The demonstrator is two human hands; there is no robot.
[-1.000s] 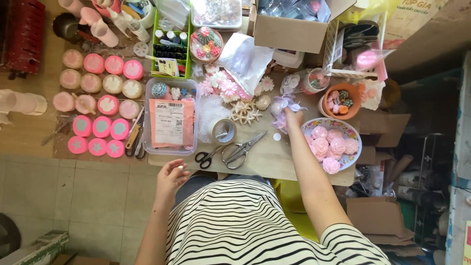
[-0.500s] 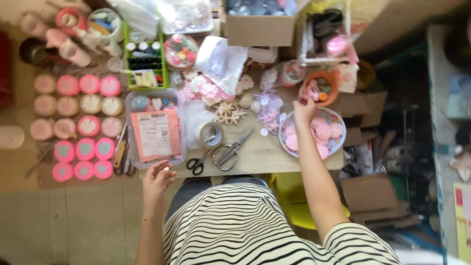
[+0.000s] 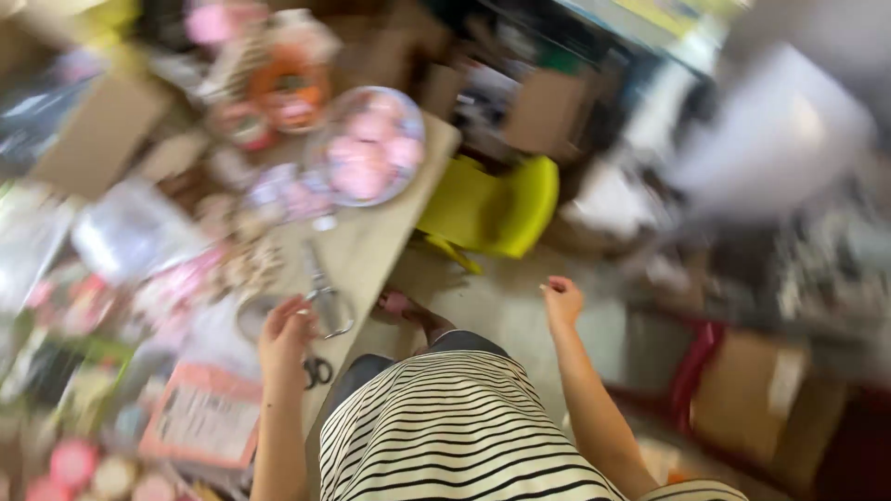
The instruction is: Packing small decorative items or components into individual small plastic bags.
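The whole view is blurred and turned. My left hand rests at the near edge of the wooden table, its fingers touching or right beside the metal scissors; blur hides whether it grips anything. My right hand hangs off the table over the floor, fingers curled into a loose fist with nothing seen in it. A patterned bowl of pink flower shapes stands at the table's far corner. My striped shirt fills the bottom.
A yellow-green plastic chair stands just beyond the table's edge. An orange bowl, a cardboard box and a clear tub with a pink label crowd the table. Cardboard and clutter lie on the floor at right.
The camera has swung sharply right and tilted. My right hand has left the flower bowl and pulled back off the table. My left hand has moved up onto the table by the scissors.
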